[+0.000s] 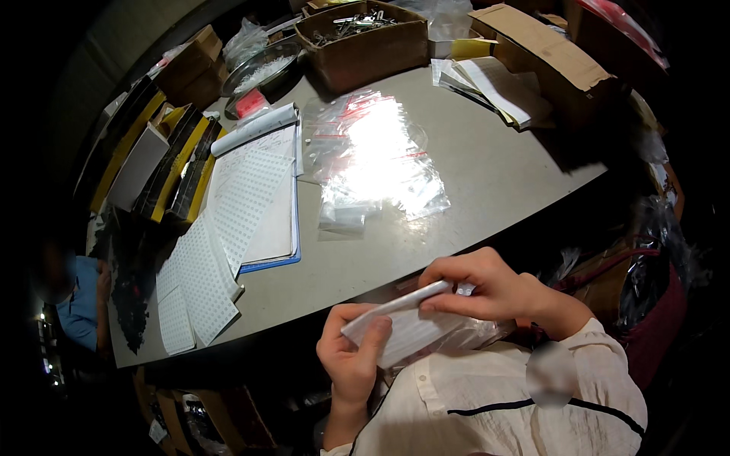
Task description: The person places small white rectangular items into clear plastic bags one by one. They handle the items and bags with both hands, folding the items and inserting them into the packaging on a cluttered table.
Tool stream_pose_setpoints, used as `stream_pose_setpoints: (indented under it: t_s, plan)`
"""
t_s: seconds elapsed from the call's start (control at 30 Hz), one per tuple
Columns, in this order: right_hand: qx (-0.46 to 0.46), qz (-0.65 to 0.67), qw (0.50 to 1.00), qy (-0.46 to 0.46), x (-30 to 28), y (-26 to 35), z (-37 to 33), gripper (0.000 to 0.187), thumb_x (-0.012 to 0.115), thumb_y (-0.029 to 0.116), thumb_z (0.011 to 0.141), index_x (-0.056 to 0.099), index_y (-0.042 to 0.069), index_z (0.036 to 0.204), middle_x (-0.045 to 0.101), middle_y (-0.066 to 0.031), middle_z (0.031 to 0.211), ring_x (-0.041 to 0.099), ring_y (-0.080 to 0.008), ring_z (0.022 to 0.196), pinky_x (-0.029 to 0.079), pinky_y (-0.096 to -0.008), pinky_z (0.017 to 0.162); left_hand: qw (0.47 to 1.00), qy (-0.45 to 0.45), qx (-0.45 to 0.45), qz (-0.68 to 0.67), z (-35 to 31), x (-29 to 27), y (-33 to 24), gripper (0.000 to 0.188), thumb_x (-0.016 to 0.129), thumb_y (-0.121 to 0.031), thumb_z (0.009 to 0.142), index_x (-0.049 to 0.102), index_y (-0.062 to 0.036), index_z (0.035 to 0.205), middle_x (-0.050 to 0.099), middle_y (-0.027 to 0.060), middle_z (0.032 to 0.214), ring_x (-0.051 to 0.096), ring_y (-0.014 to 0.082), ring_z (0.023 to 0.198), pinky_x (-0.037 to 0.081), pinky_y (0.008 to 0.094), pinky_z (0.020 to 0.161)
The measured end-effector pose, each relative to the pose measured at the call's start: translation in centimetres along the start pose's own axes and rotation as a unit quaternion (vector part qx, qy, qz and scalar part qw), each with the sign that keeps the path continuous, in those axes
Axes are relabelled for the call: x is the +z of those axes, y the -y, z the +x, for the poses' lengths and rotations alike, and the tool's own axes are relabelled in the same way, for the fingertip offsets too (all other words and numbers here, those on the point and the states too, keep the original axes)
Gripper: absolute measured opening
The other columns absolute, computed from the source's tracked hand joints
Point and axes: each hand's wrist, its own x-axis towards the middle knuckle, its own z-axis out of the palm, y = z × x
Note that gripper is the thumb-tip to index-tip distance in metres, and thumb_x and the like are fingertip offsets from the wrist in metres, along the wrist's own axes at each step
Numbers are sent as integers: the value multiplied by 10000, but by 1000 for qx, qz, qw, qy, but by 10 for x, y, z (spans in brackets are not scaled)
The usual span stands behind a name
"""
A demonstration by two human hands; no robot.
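You hold a white sheet of labels over a clear bag, pinched between your left hand below and right hand above. You seem mid-peel; next needs a careful fingertip lift.

Grey table under bright glare; dark surroundings, cardboard boxes at edge.

Glossy clear plastic bags lie on the smooth matt table; brown cardboard box.
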Motion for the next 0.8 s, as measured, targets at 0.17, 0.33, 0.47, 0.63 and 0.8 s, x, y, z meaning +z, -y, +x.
stream_pose_setpoints:
  t_s: [0.17,0.33,0.47,0.63,0.8]
  plan:
    - [60,21,996,-60,-1,-7,-10,201,687,39,892,694,19,1093,704,-41,886,637,-59,736,507,-223,633,996,27,-83,0,-1,-1,4,314,724,22,930,628,98,1219,726,108,1058,660,130,945,534,273,850]
    - [-21,20,996,-90,5,-13,-7,252,726,80,895,693,19,1137,715,-63,903,653,-118,716,525,-264,643,994,48,-94,35,1,-3,7,212,722,49,903,618,63,1087,704,82,1013,640,109,950,530,269,838]
    - [-18,-40,995,-91,3,-9,-10,241,794,104,872,726,-4,1077,738,-83,882,668,-135,702,514,-257,625,992,75,-100,27,5,0,5,275,722,48,896,593,55,1139,687,83,1049,630,114,994,527,268,844]
    - [-7,-35,996,-86,6,-13,-16,197,788,92,878,743,-10,1040,741,-99,861,672,-148,684,512,-258,616,987,79,-123,-62,12,7,-10,325,764,-38,884,638,39,1172,684,44,905,603,64,701,463,188,594]
    - [8,49,998,-50,8,-9,-15,172,732,77,903,732,-4,1055,723,-109,838,674,-162,694,519,-274,633,999,-14,-7,-28,5,5,10,149,782,-57,898,731,56,980,691,31,803,579,51,703,462,197,652]
